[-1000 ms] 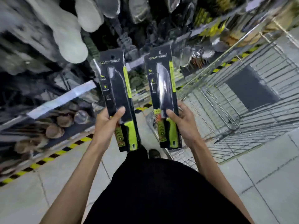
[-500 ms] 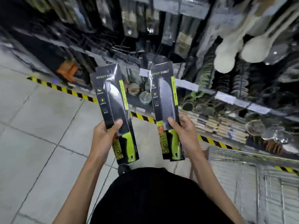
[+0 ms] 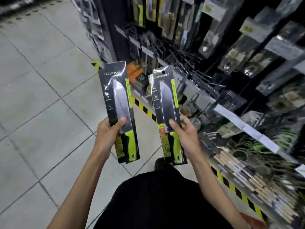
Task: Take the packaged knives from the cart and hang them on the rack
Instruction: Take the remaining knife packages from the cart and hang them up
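I hold two packaged knives upright in front of me, each in a black card with a green stripe and a green handle. My left hand grips the left knife package near the handle. My right hand grips the right knife package the same way; a hang hole shows at its top. The rack with bare black wire hooks stands just beyond and right of the packages. The cart is out of view.
Shelves of packaged kitchenware fill the right side, with price strips along their edges. Wooden utensils lie on the lower shelf. Yellow-black tape marks the shelf base. Grey tiled floor spreads to the left.
The view has swung left, away from the cart, which has dropped out of sight. The rack now lies to the right. Both hands still hold their packages as before.
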